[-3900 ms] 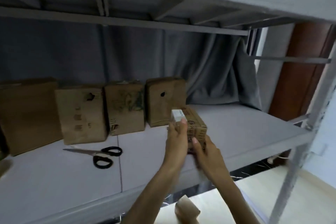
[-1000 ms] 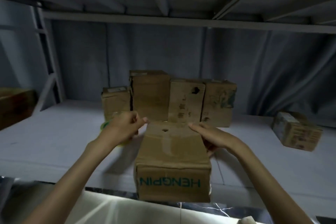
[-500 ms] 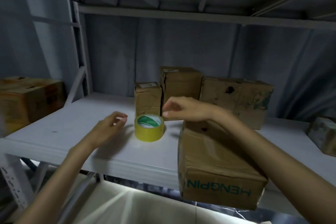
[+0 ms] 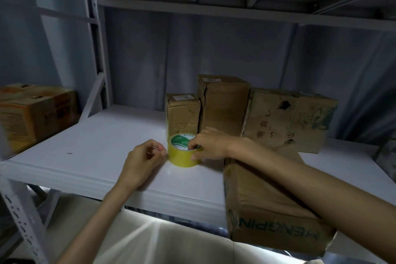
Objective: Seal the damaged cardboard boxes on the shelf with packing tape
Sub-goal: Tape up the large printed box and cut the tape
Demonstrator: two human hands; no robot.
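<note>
Near the shelf's [image 4: 107,169] front edge, the tape roll [image 4: 182,154], untouched a moment ago, is now gripped by the right hand [image 4: 209,146]; the left hand's [image 4: 143,161] curled fingers touch its side. Taping of the box [image 4: 267,199] alongside can begin.

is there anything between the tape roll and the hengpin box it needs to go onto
Nothing visible. The tape roll stands on the shelf just left of the HENGPIN box, with only the right hand gripping it in between.
</note>
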